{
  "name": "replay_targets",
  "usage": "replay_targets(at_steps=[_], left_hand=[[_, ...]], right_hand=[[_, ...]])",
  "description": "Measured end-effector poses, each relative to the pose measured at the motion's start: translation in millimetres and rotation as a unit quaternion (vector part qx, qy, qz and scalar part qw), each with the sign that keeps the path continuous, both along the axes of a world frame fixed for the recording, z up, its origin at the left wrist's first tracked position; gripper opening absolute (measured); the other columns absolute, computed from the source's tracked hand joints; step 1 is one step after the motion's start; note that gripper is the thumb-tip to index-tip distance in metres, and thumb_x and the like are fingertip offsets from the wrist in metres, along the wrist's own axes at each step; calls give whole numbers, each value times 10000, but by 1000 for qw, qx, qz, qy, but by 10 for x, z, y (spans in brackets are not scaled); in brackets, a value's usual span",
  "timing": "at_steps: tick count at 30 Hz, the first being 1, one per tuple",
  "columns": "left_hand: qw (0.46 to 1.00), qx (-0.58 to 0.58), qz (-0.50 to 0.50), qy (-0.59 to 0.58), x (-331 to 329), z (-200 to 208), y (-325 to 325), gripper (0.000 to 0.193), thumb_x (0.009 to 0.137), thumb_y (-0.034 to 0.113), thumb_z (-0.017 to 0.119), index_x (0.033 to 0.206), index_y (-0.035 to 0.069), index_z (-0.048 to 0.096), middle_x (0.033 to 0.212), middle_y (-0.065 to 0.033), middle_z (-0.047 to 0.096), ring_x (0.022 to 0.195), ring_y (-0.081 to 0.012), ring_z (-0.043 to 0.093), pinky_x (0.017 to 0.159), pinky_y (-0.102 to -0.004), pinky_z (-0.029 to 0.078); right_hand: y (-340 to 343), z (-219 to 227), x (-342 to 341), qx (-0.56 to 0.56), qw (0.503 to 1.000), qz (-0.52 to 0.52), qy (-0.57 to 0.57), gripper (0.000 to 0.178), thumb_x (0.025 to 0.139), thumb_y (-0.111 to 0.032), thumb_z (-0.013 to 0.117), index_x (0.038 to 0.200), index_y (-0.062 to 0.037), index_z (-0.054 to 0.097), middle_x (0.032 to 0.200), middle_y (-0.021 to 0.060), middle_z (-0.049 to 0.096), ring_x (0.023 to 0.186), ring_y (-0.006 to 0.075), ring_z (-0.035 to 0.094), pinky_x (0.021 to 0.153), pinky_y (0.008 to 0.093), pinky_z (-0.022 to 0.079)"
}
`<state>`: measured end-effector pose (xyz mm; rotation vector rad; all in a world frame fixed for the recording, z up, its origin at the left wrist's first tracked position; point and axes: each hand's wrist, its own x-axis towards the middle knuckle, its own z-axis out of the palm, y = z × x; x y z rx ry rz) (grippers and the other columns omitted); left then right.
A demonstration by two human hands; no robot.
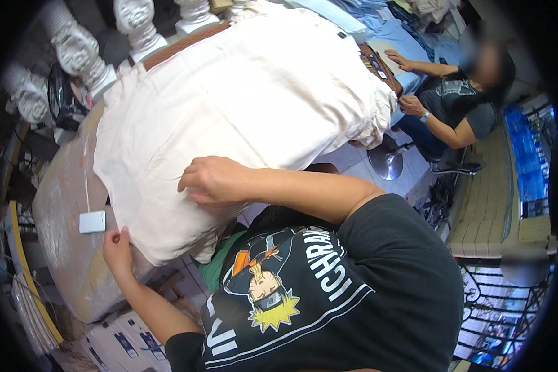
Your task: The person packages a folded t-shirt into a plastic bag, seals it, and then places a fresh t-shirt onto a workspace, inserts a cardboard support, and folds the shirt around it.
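Across a plastic-covered table [68, 192] lay 1 wide pale cloth [229, 93], rumpled at its right end. It looked light, soft and limp, likely to crease, and best held by 2 edges. The right hand [216, 180] rested on it, fingers bent; the left hand [117, 246] was narrow beside its near-left edge. Whether either gripped cloth, I could not tell.

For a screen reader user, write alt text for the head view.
A large pale cloth lies spread over a plastic-covered table, with the camera wearer's right hand on it and left hand at its lower-left edge, near a small white rectangular object. Another person is at upper right.
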<state>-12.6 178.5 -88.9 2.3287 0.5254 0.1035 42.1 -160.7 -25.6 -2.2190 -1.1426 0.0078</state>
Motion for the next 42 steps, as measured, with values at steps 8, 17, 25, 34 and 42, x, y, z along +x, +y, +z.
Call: replay_targets(at_steps=[8,17,25,34,42], left_hand=[[961,-253,63,89,-40,111,152,295,854,242,611,1053,30,557,777,3,579,699,-89,539,621,-228,436],[913,270,-205,-228,1105,126,-699,497,872,320,555,1278,47,470,1337,-201,430,1256,-352,381,1047,-431,288],[944,322,1,78,1166,-77,-627,602,917,497,387,1406,155,312,1477,-152,226,1356,-385,180,1079,-511,176],[940,-56,-336,4,133,820,-1791,243,858,134,565,1063,18,625,1032,-108,640,991,-210,587,897,-332,424],[856,6,-457,239,-493,-498,-2345,486,910,391,489,1205,8,535,1187,-182,572,1124,-331,527,947,-353,395]], right_hand=[[-585,-20,-152,1,995,-80,58,226,785,-190,602,975,-70,626,937,122,624,914,302,580,799,393,468],[-935,-264,26,-40,980,-135,-141,445,819,-376,569,1140,-68,563,1239,155,505,1195,312,435,964,440,363],[-1029,-592,84,-84,978,-157,-109,631,844,-514,459,1310,-89,451,1412,170,344,1339,320,263,1094,477,170],[-1067,-575,76,-53,982,-161,-85,639,814,-494,506,1295,-75,469,1396,178,366,1330,334,272,1090,487,176],[-1076,-620,91,-10,983,-160,-90,619,795,-471,542,1256,-60,507,1376,190,387,1320,345,284,1084,492,183]])
